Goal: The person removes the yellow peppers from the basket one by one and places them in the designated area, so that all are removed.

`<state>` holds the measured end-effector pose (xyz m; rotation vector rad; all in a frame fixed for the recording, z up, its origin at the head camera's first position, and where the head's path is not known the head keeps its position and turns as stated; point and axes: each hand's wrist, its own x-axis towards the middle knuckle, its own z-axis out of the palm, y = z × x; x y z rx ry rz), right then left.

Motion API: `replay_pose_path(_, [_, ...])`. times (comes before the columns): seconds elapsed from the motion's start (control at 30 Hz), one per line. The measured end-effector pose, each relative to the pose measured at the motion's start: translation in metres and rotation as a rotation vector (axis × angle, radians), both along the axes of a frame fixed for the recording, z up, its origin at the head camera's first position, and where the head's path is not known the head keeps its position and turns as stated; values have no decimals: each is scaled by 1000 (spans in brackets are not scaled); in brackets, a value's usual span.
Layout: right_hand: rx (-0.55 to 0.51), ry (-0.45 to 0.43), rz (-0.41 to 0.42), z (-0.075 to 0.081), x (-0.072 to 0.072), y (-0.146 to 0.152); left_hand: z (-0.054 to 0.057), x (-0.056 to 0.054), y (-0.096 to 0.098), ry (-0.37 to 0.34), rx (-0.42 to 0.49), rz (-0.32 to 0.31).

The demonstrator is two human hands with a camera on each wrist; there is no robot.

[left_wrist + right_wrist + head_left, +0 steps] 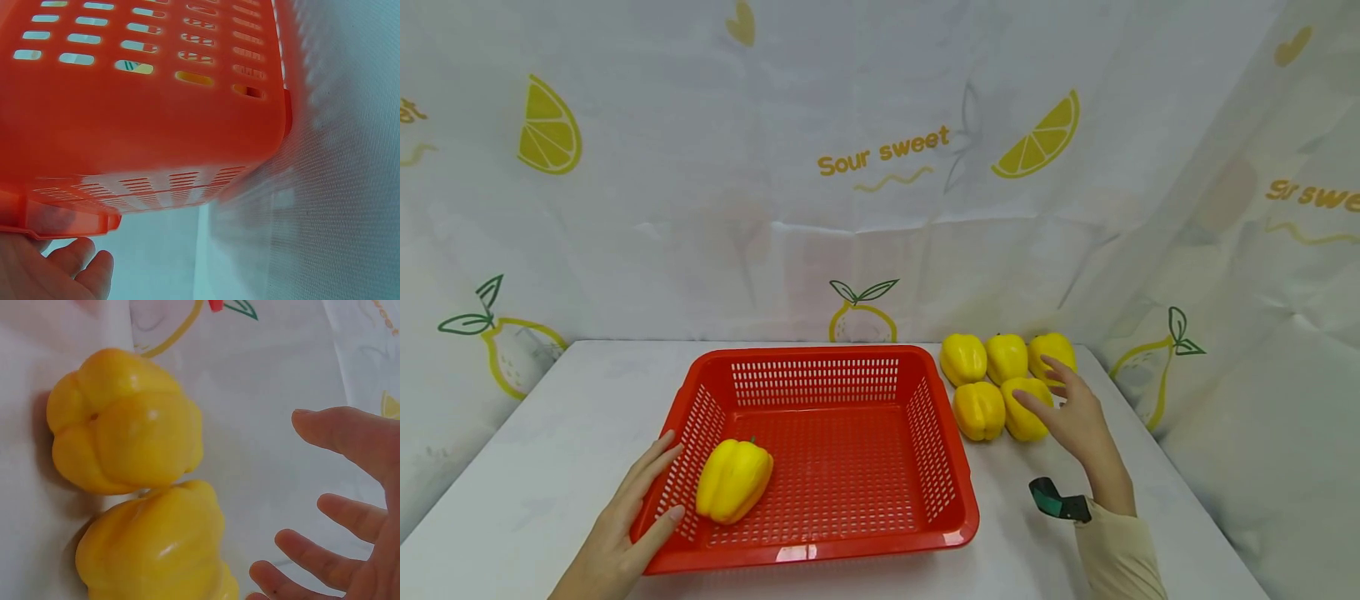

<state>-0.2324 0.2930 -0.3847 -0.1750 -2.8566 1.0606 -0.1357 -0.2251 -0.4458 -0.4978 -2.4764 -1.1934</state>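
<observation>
A red plastic basket point(827, 546) with slotted walls holds one yellow bell pepper point(733, 482) near its left side. At its left rim my left hand point(625, 521) rests with fingers extended; the left wrist view has those fingers point(94, 275) beside the rim. More yellow bell peppers point(980, 411) sit in two rows to the right of the basket. Over the right end of these rows hovers my right hand point(1075, 412), thumb and fingers spread apart. In the right wrist view nothing lies between that hand point(369, 519) and the near bell pepper point(156, 550).
Basket and bell peppers stand on a white table point(535, 433). Behind and to the right hangs a white cloth point(880, 250) printed with lemons and lettering. A dark strap piece point(1060, 502) sits at my right wrist, by the beige sleeve point(1116, 554).
</observation>
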Motion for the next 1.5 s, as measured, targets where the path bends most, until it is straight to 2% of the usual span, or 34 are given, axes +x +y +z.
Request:
replay_pose_path(0.07, [-17,17,15,3,1,-3,0,0,0,13,4,-7])
replay_pose_path(0.3, [-60,62,62,12,7,-13,2,1,1,-33,-10,19])
replay_pose_path(0.73, [-93,125,136,27,17,-34,2,1,1,-14,-2,10])
replay_pose_path(0.93, [-88,145,146,30,22,-41,-1,-1,0,21,3,3])
replay_pose_path(1.23, [-130,227,199,31,24,-53,-1,0,0,21,3,-4])
replay_pose_path(1.37, [-131,242,223,30,23,-60,2,2,1,-28,-1,19])
replay_pose_path(1.5, [-116,246,241,33,22,-68,2,1,1,-25,-7,21])
